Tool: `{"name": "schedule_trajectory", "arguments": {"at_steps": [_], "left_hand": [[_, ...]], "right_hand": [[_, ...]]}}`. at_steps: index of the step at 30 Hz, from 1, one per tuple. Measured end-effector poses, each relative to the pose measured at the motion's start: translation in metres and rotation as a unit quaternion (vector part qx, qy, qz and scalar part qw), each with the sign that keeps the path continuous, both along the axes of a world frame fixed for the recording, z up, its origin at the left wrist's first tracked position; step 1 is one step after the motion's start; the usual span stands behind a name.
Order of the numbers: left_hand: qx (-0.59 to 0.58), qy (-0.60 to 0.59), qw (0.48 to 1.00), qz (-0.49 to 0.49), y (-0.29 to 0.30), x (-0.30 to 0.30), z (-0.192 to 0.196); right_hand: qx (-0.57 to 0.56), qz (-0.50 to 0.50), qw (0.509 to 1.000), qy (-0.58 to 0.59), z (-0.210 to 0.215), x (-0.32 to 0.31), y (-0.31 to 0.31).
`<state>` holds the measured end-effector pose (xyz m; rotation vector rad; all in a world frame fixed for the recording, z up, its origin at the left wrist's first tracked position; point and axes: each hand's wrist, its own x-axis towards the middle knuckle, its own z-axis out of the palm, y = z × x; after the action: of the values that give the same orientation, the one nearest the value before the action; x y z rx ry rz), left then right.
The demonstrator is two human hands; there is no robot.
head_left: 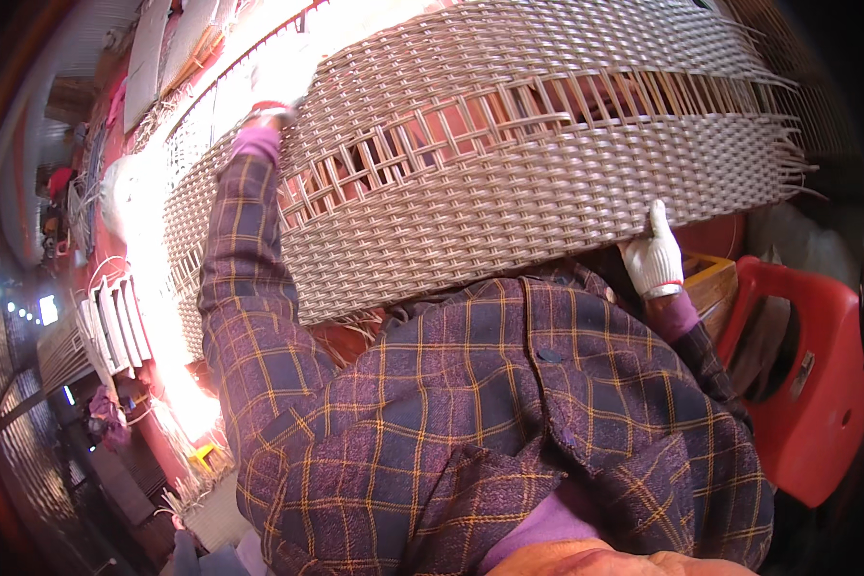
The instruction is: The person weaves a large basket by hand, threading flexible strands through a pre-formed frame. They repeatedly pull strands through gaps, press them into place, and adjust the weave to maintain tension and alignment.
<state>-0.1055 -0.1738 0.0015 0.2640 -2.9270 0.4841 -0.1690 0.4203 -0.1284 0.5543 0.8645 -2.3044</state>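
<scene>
- Plaid jacket [432, 374], dark with yellow lines, is seen nearest the camera, and purple cuffs [256, 142] are shown at its sleeves.
- Beyond the jacket, a brown woven panel [470, 221] is stretched across the view, its near edge set close to the jacket front.
- Between two densely woven parts of the panel, an open band [439, 144] is left, crossed by bare ribs; its left part is partly laced with strands.
- The left hand [283, 82], in a white glove, is extended to the panel's far left part; its fingers are washed out by glare, so whether they are apart or together cannot be told.
- The right hand [655, 254], gloved too, is placed at the panel's near edge; its thumb is pointed up over the weave, the other fingers are mostly hidden, and whether they are clamped cannot be told.
- Beside the right forearm, a red plastic chair [821, 394] and a yellowish wooden box [708, 285] are seen.
</scene>
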Motion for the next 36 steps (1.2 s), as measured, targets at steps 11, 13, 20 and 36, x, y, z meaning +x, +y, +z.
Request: {"name": "schedule_trajectory", "arguments": {"at_steps": [11, 13, 20, 36], "left_hand": [[0.278, -0.203, 0.935, -0.083, 0.251, -0.059, -0.001], [0.255, -0.188, 0.945, -0.083, 0.26, -0.056, -0.01], [0.441, -0.186, 0.874, -0.088, 0.248, -0.058, -0.011], [0.483, -0.125, 0.865, -0.059, 0.26, -0.091, -0.024]], "right_hand": [[0.034, 0.017, 0.999, 0.038, -0.002, 0.012, -0.002], [0.018, 0.041, 0.997, 0.062, 0.002, 0.011, 0.001], [0.207, 0.284, 0.934, 0.057, 0.045, -0.007, 0.059], [0.556, 0.021, 0.394, 0.731, -0.003, -0.15, -0.019]]}}
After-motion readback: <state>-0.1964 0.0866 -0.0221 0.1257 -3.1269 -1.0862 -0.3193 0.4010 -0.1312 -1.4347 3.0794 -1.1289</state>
